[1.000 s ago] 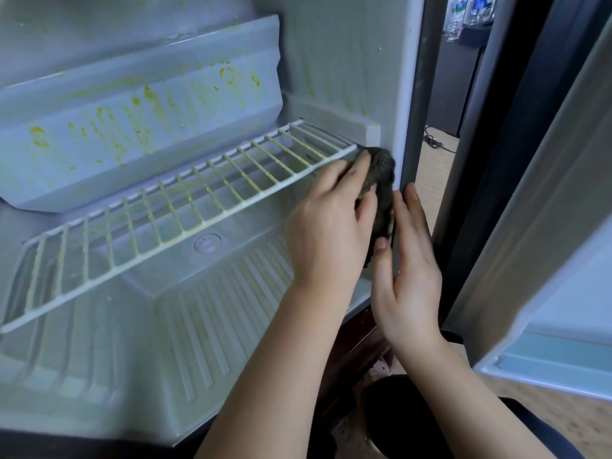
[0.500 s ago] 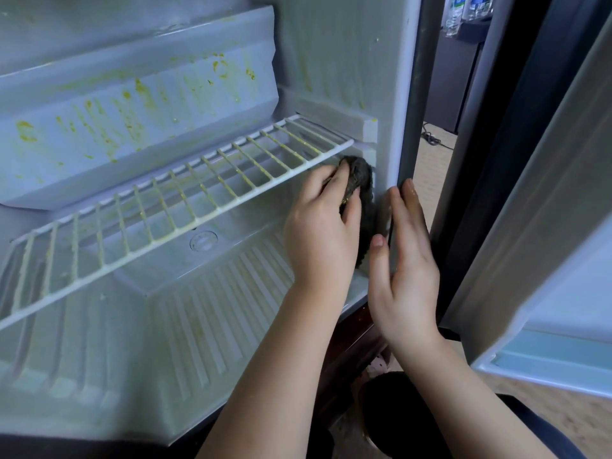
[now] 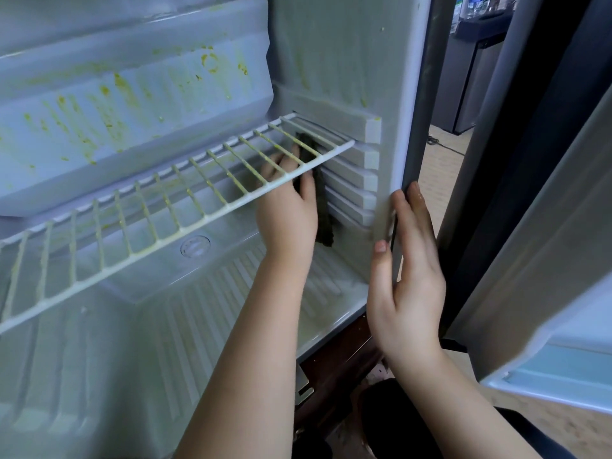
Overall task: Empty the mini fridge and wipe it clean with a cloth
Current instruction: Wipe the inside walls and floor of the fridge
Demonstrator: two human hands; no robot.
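The mini fridge [image 3: 344,54] stands open with no food inside. Its back panel [image 3: 109,104] is streaked with yellow-green stains. A white wire shelf [image 3: 159,207], also speckled yellow, spans the middle. My left hand [image 3: 288,217] reaches in under the shelf's right end and presses a dark cloth [image 3: 324,223] flat against the ribbed right inner wall; the fingertips are partly hidden behind the shelf wires. My right hand [image 3: 407,286] rests with straight fingers on the front edge of the fridge's right wall and holds nothing.
The fridge door [image 3: 546,233] hangs open at the right, close to my right arm. The ribbed fridge floor [image 3: 198,313] shows below the shelf. A dark cabinet [image 3: 470,71] stands in the background on a light wooden floor.
My left hand has slid the cloth deeper into the fridge along the right wall, from the front edge to under the shelf. My right hand stays on the front edge.
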